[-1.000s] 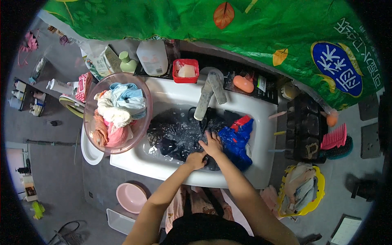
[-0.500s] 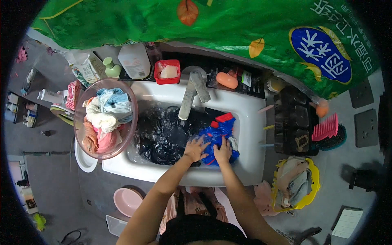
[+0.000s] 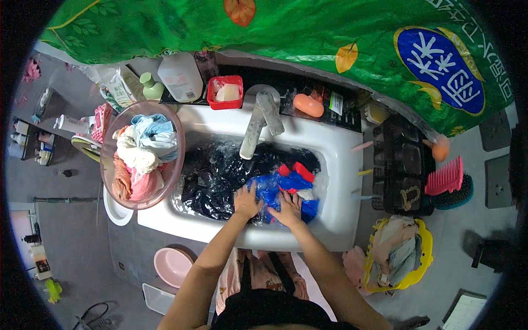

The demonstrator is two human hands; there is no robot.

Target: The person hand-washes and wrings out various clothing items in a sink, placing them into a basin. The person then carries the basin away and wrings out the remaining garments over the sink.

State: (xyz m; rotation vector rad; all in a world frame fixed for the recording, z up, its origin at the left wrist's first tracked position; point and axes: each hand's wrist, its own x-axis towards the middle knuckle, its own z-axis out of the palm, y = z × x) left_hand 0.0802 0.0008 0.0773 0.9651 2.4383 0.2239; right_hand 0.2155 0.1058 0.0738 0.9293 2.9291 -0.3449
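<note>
A white sink (image 3: 341, 187) holds water with dark cloth (image 3: 212, 190) soaking in it. Toward its right side lies a wet blue garment (image 3: 268, 187) with red and white parts, bunched up among the dark cloth. My left hand (image 3: 247, 203) rests with its fingers apart at the garment's left edge, where it meets the dark cloth. On the garment's near side, my right hand (image 3: 287, 210) presses down with fingers spread. Neither hand is wrapped round the fabric. Above the water reaches the faucet (image 3: 256, 126).
A clear pink basin (image 3: 180, 181) of clothes overlaps the sink's left rim. Behind the sink stand a red soap box (image 3: 211, 99), a white jug (image 3: 180, 77) and an orange soap bar (image 3: 308, 105). A yellow basket (image 3: 423, 258) of clothes is at right; green plastic packaging (image 3: 181, 30) hangs overhead.
The blue garment has shifted left and spread out, its red and white parts now lying differently. My left hand has moved left, and my right hand slightly left and down.
</note>
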